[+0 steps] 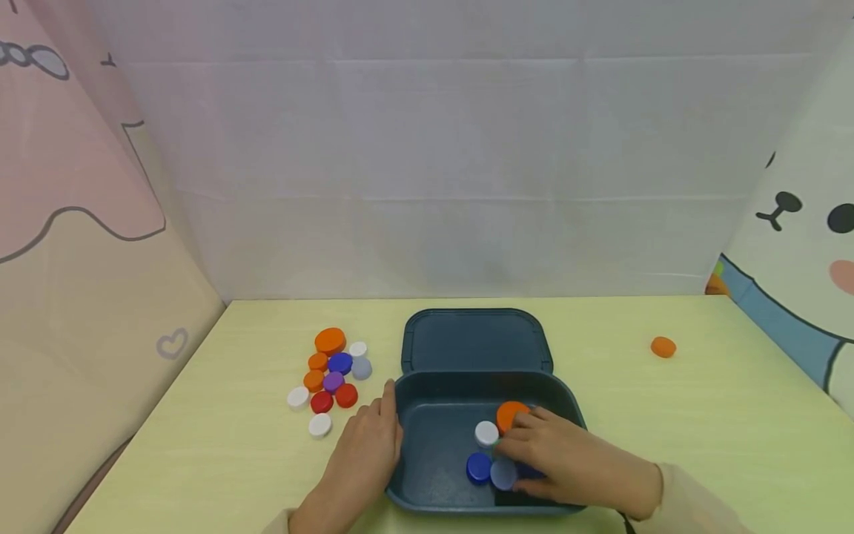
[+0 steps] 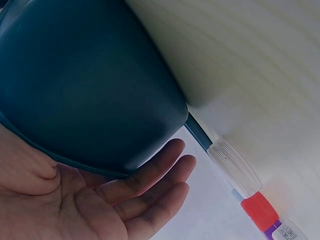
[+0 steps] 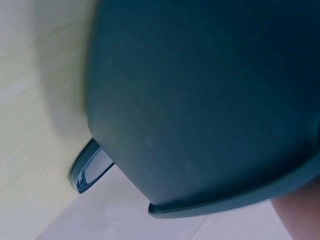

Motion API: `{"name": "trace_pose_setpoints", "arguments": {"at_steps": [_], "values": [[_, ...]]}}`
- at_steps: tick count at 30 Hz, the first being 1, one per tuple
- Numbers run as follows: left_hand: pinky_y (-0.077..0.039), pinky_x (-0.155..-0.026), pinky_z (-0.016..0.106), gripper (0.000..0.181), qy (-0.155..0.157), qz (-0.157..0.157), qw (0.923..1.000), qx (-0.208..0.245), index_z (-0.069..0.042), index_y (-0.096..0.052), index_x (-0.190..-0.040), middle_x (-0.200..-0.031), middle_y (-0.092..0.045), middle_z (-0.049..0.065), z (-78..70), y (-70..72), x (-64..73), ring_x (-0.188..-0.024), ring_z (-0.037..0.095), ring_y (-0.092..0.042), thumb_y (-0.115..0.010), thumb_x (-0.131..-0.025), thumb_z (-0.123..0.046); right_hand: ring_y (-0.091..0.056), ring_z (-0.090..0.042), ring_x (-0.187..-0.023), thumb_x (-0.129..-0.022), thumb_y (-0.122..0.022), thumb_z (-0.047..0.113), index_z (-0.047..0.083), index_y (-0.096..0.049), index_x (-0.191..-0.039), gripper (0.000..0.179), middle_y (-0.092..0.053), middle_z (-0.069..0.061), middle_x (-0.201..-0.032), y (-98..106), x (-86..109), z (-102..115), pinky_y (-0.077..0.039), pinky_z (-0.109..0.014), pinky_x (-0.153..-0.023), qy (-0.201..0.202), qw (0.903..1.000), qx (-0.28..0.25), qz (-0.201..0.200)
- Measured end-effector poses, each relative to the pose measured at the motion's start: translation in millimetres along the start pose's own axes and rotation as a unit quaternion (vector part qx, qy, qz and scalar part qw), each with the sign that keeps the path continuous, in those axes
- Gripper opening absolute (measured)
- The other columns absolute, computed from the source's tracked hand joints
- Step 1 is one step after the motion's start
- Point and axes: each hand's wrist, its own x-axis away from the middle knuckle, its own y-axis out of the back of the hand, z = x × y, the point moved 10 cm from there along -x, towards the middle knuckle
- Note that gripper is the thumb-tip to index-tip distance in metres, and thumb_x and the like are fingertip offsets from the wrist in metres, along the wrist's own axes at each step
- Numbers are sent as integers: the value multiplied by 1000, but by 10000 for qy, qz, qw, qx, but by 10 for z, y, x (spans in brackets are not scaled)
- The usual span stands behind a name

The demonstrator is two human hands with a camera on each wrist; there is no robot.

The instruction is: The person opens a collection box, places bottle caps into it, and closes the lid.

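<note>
A dark blue lidded box (image 1: 434,475) stands on the table with its lid (image 1: 477,341) swung back behind it. My left hand (image 1: 367,445) rests at the box's left side; in the left wrist view its loosely extended fingers (image 2: 160,197) lie along the outer wall under the rim. My right hand (image 1: 557,452) reaches into the box, its fingers spread over bottle caps. Around its fingertips are an orange cap (image 1: 510,417), a white cap (image 1: 486,433), a blue cap (image 1: 478,468) and a pale blue cap (image 1: 503,474). The box wall (image 3: 200,100) hides this hand's fingers in the right wrist view.
Left of the box lies a group of loose caps, among them a large orange cap (image 1: 330,341), a purple cap (image 1: 333,382) and a red cap (image 1: 322,402). One orange cap (image 1: 663,346) lies alone at the far right. A pale cloth (image 1: 467,148) hangs behind the table.
</note>
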Motion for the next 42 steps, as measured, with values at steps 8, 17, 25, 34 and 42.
{"name": "trace_pose_setpoints", "arguments": {"at_steps": [8, 17, 25, 34, 42], "values": [[-51, -82, 38, 57, -109, -83, 9999, -23, 0, -34, -136, -103, -60, 13, -14, 13, -15, -84, 23, -56, -56, -88, -21, -46, -5, -81, -77, -71, 31, 20, -61, -99, 26, -61, 14, -88, 115, 7, -67, -40, -21, -67, -140, 9997, 19, -221], [-51, -82, 38, 57, -91, -86, 9999, 11, 0, -35, -136, -102, -61, 12, -14, 15, -21, -83, 22, -56, -56, -88, -20, -47, -6, -77, -75, -72, 22, 17, -62, -96, 24, -59, 10, -86, 298, 46, -214, -43, -23, -67, -419, 9972, 86, -612], [-51, -82, 37, 57, -84, -134, 9999, -8, 0, -35, -136, -104, -61, 12, -14, 23, -10, -84, 22, -56, -57, -88, -20, -51, -7, -82, -77, -71, 20, 16, -63, -99, 24, -61, 8, -92, 396, 118, -403, -46, -28, -70, -878, 9947, 188, -510], [-50, -83, 36, 56, -177, -247, 9995, -51, 0, -35, -136, -103, -61, 12, -26, 39, 18, -82, 21, -55, -56, -88, -20, -54, -8, -79, -73, -74, 17, 16, -64, -97, 25, -63, 6, -89, 500, 270, -717, -47, -29, -68, -1393, 9865, 482, -717], [-51, -82, 36, 56, -152, -208, 9996, -80, 0, -35, -136, -102, -61, 11, -29, 39, 23, -82, 21, -55, -57, -88, -20, -55, -13, -81, -72, -75, 15, 13, -65, -97, 27, -65, 2, -90, 535, 455, -1017, -48, -33, -68, -1952, 9762, 677, -660]]}}
